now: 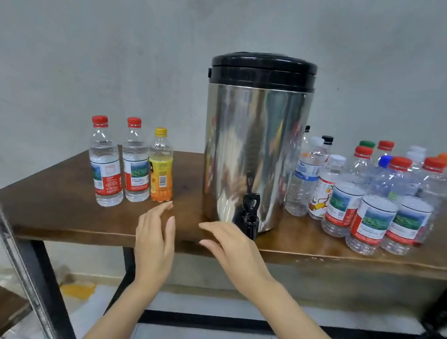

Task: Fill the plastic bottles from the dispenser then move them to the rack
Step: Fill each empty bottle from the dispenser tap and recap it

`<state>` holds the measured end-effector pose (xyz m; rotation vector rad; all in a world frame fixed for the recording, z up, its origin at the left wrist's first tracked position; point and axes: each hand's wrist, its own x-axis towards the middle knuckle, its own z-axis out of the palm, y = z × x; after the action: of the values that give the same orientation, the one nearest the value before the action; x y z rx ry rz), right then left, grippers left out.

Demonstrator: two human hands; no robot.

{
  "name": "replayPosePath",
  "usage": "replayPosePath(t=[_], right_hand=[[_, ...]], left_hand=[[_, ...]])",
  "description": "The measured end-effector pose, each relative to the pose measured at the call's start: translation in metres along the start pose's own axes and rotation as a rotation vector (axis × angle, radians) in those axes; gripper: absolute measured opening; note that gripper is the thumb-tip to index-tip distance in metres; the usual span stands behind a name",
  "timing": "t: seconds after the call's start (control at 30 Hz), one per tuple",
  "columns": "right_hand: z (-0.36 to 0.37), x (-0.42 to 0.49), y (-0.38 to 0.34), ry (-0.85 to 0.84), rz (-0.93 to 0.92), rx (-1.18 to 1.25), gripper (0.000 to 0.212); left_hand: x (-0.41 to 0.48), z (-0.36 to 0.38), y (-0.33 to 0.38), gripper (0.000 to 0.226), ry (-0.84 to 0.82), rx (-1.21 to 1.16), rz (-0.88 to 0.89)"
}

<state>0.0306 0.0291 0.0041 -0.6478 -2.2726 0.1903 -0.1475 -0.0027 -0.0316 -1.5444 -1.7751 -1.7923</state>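
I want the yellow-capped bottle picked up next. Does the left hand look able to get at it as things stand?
Probably yes. The left hand is open, holding nothing, just in front of the yellow-capped bottle, with only bare table between them.

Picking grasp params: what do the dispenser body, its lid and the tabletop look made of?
Dispenser body: polished metal, probably stainless; mirror reflections of the bottles.
Lid: black, semi-gloss, likely plastic.
Tabletop: brown wood or wood-look, glossy, with grain streaks.
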Motion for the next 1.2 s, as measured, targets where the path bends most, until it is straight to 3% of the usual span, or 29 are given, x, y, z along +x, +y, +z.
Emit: replayPosePath(t=[0.17,0.43,0.6,0.73,0.87,1.0,1.1,1.2], right_hand=[[-0.045,-0.043,0.025,0.154,0.053,-0.019,0.035],[-0.118,-0.091,0.095,0.240,0.259,-0.111,0.029],[-0.167,-0.089,0.121,0.317,0.332,-0.226,0.029],[-0.203,-0.068,0.130,0.404,0.336,-0.403,0.034],[-0.225,-0.041,0.140,0.509,0.374,-0.564,0.049],[-0.232,-0.023,0.156,0.408,0.496,-0.657,0.060],[-0.229,-0.020,0.162,0.380,0.507,-0.640,0.058],[-0.224,-0.024,0.159,0.471,0.386,-0.557,0.046]], left_hand=[[-0.033,0.015,0.074,0.027,-0.033,-0.201,0.100],[-0.064,0.110,0.151,0.025,-0.280,-0.299,0.318],[-0.057,0.181,0.144,0.033,-0.464,-0.050,0.317],[-0.045,0.214,0.134,0.026,-0.575,0.107,0.288],[-0.042,0.229,0.124,0.031,-0.679,0.154,0.295],[-0.042,0.230,0.121,0.032,-0.677,0.133,0.330],[-0.041,0.227,0.118,0.032,-0.678,0.104,0.337],[-0.041,0.225,0.117,0.033,-0.679,0.076,0.329]])
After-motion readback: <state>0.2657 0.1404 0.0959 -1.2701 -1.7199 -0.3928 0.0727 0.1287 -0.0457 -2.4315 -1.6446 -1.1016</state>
